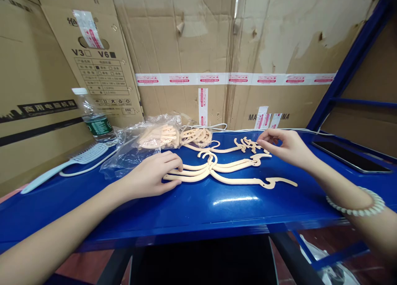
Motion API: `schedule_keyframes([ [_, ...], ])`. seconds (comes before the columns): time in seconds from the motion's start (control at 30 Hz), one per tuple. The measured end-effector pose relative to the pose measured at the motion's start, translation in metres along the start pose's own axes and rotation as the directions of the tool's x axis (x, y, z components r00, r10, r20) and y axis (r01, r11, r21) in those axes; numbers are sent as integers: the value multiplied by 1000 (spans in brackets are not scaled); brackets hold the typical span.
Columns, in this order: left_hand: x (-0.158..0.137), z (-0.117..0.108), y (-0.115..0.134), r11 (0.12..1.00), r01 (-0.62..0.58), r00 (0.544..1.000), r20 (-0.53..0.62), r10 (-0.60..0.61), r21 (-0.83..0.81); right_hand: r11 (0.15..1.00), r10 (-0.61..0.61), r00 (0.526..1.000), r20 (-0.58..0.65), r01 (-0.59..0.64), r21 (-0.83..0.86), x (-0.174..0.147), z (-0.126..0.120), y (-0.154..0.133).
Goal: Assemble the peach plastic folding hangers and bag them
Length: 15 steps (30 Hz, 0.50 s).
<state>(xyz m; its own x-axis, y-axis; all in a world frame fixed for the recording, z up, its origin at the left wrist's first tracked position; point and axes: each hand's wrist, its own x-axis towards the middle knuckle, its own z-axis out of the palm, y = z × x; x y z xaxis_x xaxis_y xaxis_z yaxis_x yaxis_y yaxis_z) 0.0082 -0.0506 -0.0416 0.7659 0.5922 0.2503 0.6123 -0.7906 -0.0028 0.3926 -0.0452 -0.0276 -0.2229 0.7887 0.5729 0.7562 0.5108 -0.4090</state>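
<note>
Several cream plastic clothes hangers (198, 173) lie together on the blue tabletop, their hooks bunched in the middle. The fingers and thumb of my left hand (156, 173) close round their left ends. At some of their right ends sits a short curved hook piece (268, 182). Behind them is a small pile of cream plastic hook pieces (246, 144). My right hand (287, 146), a beaded bracelet on its wrist, has thumb and forefinger pinched at the pile's right edge, seemingly on one piece. Another hanger (201, 148) lies just behind the bunched ones.
A clear plastic bag (124, 152) with cream parts (163, 136) lies at the back left, beside more looped cream parts (197, 137). To the left are a light blue hairbrush (83, 156) and a water bottle (96, 119). A dark phone or tablet (350, 154) lies right; cardboard (186, 41) stands behind.
</note>
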Motion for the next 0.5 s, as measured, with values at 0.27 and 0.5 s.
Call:
schedule_keyframes([
  [0.27,-1,-5,1,998,20,1000,17,-19,-53,1000,6,1000,12,-5,-13,1,0,1],
  [0.5,-2,-8,-5,993,24,997,-74,-33,-111,999,9,999,46,-7,-45,4,1,7],
])
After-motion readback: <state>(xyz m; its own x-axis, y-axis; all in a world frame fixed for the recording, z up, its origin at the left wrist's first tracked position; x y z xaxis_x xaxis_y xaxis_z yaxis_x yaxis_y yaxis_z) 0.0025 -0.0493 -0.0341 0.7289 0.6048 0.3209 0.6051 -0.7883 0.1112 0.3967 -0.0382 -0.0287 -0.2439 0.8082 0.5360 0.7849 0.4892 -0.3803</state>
